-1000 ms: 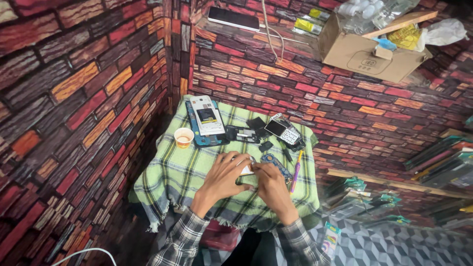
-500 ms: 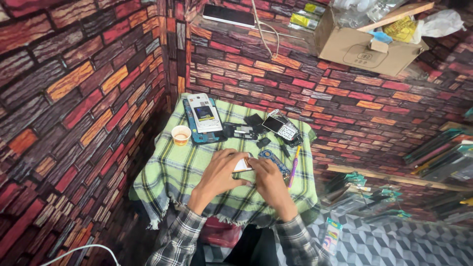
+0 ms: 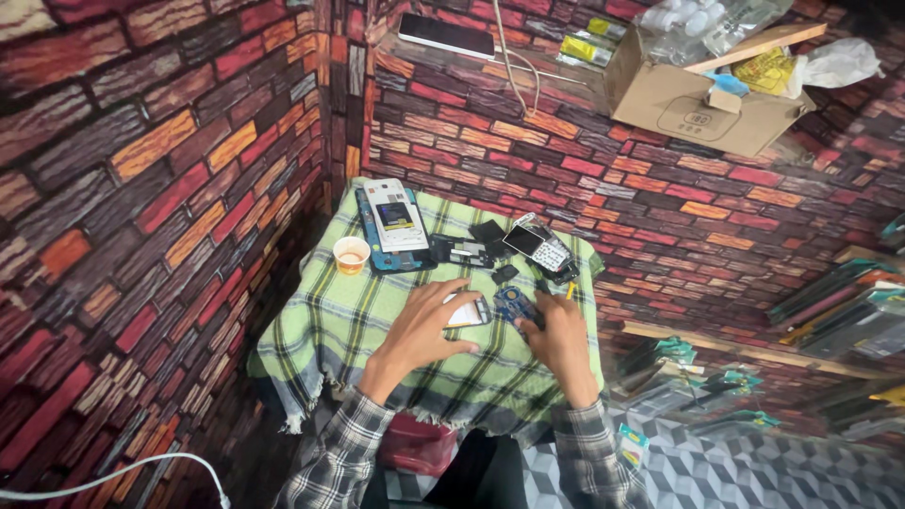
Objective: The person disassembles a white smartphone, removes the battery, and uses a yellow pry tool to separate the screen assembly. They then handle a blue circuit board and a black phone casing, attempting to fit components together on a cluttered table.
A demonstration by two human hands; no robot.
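My left hand (image 3: 424,325) lies flat with spread fingers on a small white phone part (image 3: 466,312) on the green checked cloth (image 3: 339,330). My right hand (image 3: 561,339) rests beside it, fingertips touching a blue circuit board (image 3: 514,303). Whether the right hand grips the board cannot be told. Both sleeves are plaid.
At the far side of the small table lie an opened white phone on a blue frame (image 3: 394,222), a keypad phone (image 3: 539,247), dark loose parts (image 3: 469,251) and a paper cup (image 3: 352,254). A cardboard box (image 3: 702,94) sits on a shelf above. Brick-pattern walls close in left and behind.
The two hands, which were close together over the white part, have drawn slightly apart; the right hand now sits by the blue board. The view has tilted a little.
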